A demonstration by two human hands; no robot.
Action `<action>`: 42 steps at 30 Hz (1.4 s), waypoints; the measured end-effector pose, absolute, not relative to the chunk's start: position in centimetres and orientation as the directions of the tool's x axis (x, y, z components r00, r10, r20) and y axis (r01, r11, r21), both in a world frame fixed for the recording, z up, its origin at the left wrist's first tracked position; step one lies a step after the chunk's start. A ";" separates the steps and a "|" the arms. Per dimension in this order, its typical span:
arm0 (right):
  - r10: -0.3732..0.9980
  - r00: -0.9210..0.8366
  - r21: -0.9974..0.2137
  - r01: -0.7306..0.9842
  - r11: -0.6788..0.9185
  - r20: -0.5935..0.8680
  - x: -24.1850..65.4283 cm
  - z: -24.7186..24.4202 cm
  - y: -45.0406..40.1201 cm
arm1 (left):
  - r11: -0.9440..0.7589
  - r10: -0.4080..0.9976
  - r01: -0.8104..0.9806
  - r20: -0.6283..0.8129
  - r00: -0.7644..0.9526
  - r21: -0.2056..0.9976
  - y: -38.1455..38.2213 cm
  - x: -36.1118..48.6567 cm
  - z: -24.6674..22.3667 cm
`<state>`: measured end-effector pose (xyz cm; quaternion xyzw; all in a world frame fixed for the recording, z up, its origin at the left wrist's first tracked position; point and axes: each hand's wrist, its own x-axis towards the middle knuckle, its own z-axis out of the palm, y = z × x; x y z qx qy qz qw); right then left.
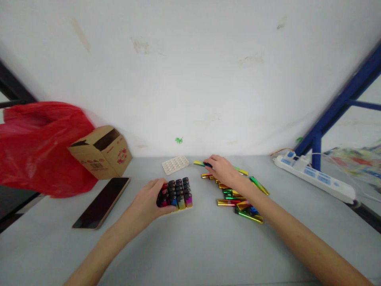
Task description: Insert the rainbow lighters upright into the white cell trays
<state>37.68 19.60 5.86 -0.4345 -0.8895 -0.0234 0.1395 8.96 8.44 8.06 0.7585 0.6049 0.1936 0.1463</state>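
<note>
My left hand curls round the left side of a block of lighters, thumb in front and fingers behind. These lighters stand upright in close rows, black tops up, with a pale tray edge just showing under them. At the back of the table, my right hand pinches one lighter, its yellow-green body pointing left and its black end at the fingertips. Below my right forearm lies a loose heap of shiny lighters in gold, green, red and blue, partly hidden by the arm.
An off-white tray with round hollows lies near the wall. To the left are a phone, an open cardboard box and a red plastic bag. A white power strip runs along the right, beside a blue metal frame.
</note>
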 end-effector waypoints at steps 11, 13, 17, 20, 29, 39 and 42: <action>0.782 -0.525 -0.243 0.754 0.610 0.335 47.3 4.4 15.0 | -0.370 0.929 0.842 0.176 0.326 0.391 16.0 12.5 8.5; 0.767 -0.564 -0.247 0.731 0.636 0.308 47.1 4.0 14.7 | -0.375 0.927 0.839 0.186 0.326 0.394 16.3 12.5 8.4; 0.735 -0.624 -0.257 0.689 0.678 0.265 46.4 4.1 15.1 | -0.364 0.931 0.847 0.173 0.321 0.388 16.2 12.4 8.5; 0.715 -0.632 -0.289 0.654 0.699 0.298 45.8 4.7 16.0 | -0.358 0.934 0.860 0.152 0.325 0.363 16.2 12.5 8.7; 0.766 -0.626 -0.276 0.717 0.640 0.149 43.4 3.3 18.9 | -0.348 0.937 0.891 0.130 0.324 0.290 16.9 13.1 8.9; 0.723 -0.673 -0.279 0.672 0.686 0.158 44.9 2.9 18.2 | -0.402 0.916 0.870 0.138 0.378 0.286 18.6 13.8 9.0; 0.727 -0.661 -0.279 0.674 0.684 0.187 44.8 2.7 18.0 | -0.438 0.899 0.851 0.149 0.412 0.291 20.0 14.8 8.8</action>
